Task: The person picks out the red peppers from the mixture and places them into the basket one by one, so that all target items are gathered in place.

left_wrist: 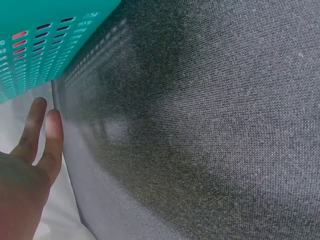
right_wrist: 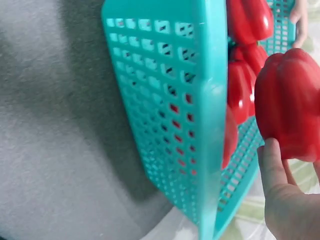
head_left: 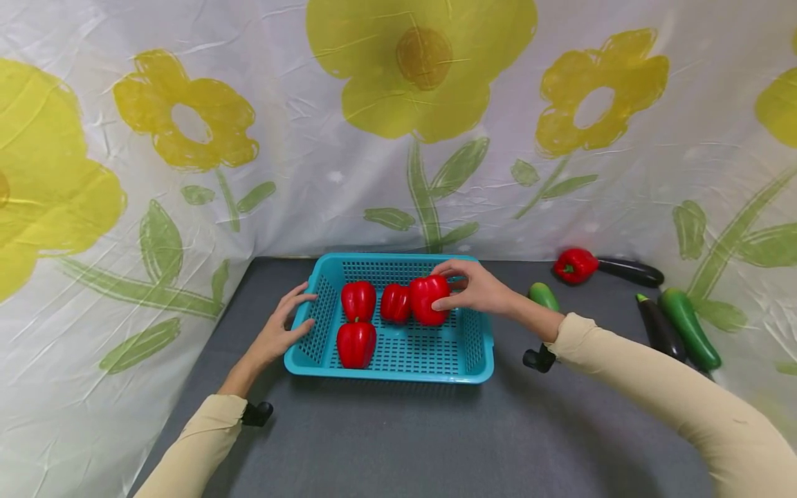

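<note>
A red bell pepper (head_left: pixel 427 299) is gripped by my right hand (head_left: pixel 478 286), with the thumb on its near side and fingers behind. It is held above the right half of a turquoise plastic basket (head_left: pixel 386 375); the right wrist view shows this pepper (right_wrist: pixel 289 102) raised beside the rim. Three other red bell peppers lie in the basket: one at back left (head_left: pixel 358 300), one at front left (head_left: pixel 356 346), one near the middle (head_left: pixel 395 304). At the basket's left rim, my left hand (head_left: pixel 274 337) has its fingers spread; whether they touch it I cannot tell.
On the right of the dark grey table (head_left: pixel 398 443) lie another red bell pepper (head_left: pixel 574 266), an eggplant (head_left: pixel 631 272), a second eggplant (head_left: pixel 660 327), a long green vegetable (head_left: pixel 690 328) and a green one (head_left: pixel 544 296) partly behind my right arm. A flower-printed sheet (head_left: pixel 349 200) hangs behind.
</note>
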The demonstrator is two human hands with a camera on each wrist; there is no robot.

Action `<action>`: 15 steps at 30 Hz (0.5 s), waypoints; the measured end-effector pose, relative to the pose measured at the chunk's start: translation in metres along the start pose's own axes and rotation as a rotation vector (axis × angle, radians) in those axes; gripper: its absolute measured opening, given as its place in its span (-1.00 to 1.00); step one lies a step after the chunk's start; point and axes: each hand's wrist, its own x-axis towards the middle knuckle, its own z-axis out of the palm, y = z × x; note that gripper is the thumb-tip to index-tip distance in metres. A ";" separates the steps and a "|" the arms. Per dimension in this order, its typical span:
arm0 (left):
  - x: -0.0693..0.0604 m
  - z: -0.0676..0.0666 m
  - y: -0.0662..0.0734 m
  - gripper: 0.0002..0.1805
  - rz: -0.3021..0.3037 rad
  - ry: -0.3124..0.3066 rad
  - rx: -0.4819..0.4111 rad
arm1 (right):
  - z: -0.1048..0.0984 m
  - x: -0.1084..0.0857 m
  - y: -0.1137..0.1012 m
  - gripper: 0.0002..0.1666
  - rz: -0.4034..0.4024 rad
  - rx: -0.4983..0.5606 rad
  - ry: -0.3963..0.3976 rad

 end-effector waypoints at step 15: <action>0.000 -0.001 -0.001 -0.46 0.008 -0.005 -0.009 | 0.033 0.020 -0.002 -0.41 0.090 -0.037 -0.124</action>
